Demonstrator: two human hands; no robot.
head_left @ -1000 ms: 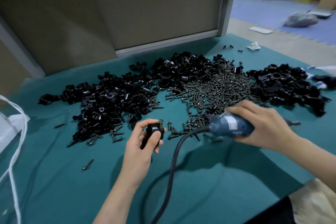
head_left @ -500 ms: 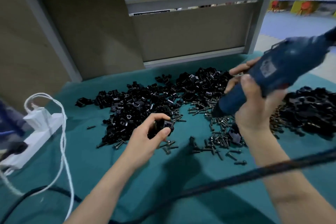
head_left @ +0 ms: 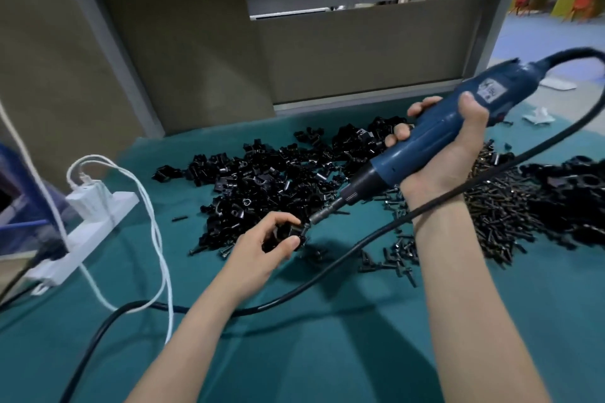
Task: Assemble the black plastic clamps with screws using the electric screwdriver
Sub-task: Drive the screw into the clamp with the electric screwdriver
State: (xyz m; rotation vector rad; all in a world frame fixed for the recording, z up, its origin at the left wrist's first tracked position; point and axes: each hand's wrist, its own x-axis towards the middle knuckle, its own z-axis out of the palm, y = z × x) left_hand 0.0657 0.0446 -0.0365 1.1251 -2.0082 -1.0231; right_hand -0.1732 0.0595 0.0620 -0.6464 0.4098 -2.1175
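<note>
Pinching a black plastic clamp [head_left: 284,235] between the thumb and curled fingers of my left hand [head_left: 258,252], I am holding it just above the teal counter [head_left: 327,353], at the near edge of the big heap of loose clamps [head_left: 262,180]. My left forearm is reaching in from the bottom of the view. My right hand [head_left: 448,157] is wrapping fully round the blue electric screwdriver [head_left: 425,144], thumb lying over its upper side and fingers curling behind the barrel. I am keeping that hand well above the counter and tilting the tool down and to the left, so its bit [head_left: 322,214] is meeting the clamp's right side. Whether a screw is sitting there I cannot tell. The black cord [head_left: 327,275] is looping from the tool's rear, passing my right wrist and trailing across the counter. The pile of screws [head_left: 497,206] is lying behind my right forearm. A white power strip [head_left: 82,232] is sitting at the left.
</note>
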